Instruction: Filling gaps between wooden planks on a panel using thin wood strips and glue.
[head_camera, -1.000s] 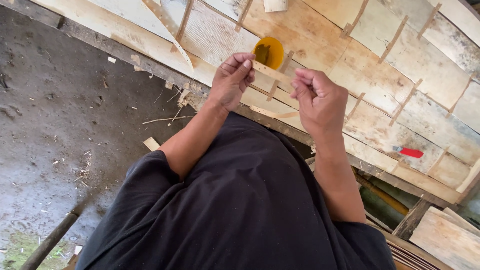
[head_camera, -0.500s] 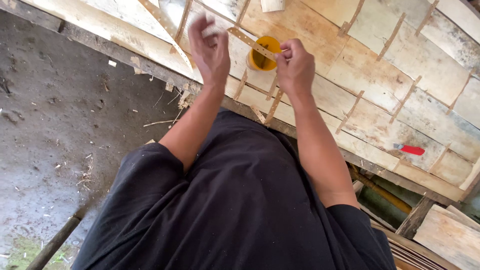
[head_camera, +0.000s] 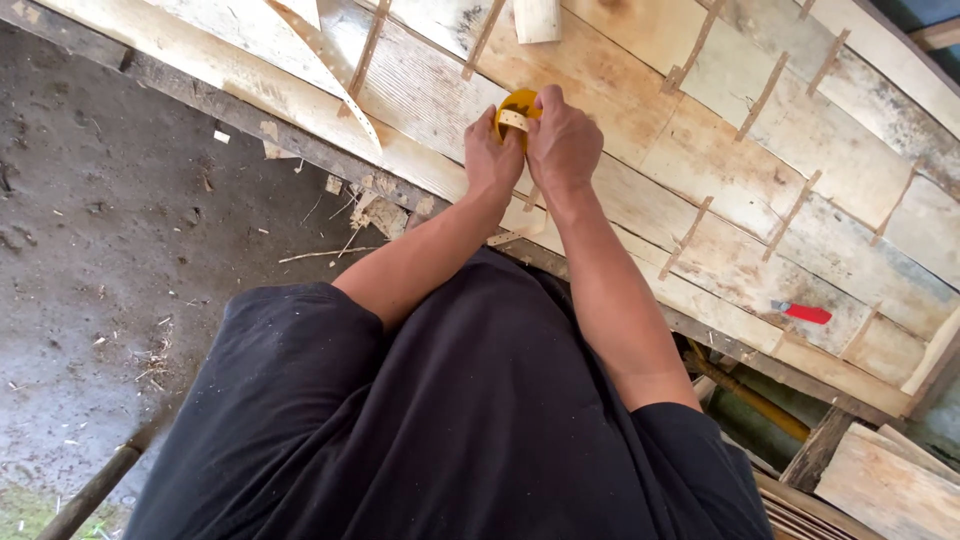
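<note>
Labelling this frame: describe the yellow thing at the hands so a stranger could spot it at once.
Start at the big curved surface of pale wooden planks crossed by thin slats. Near its upper middle, the left hand and right hand meet over a small round yellow container. It is the only yellow thing on the planks; the other bright item, a red tool, lies far right.

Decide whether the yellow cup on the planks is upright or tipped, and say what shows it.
Cannot tell. Both hands, left hand and right hand, cover most of the yellow cup; a pale strip crosses what shows.

Both arms outstretched; left hand and right hand touching, fingers seemingly curled.
</note>
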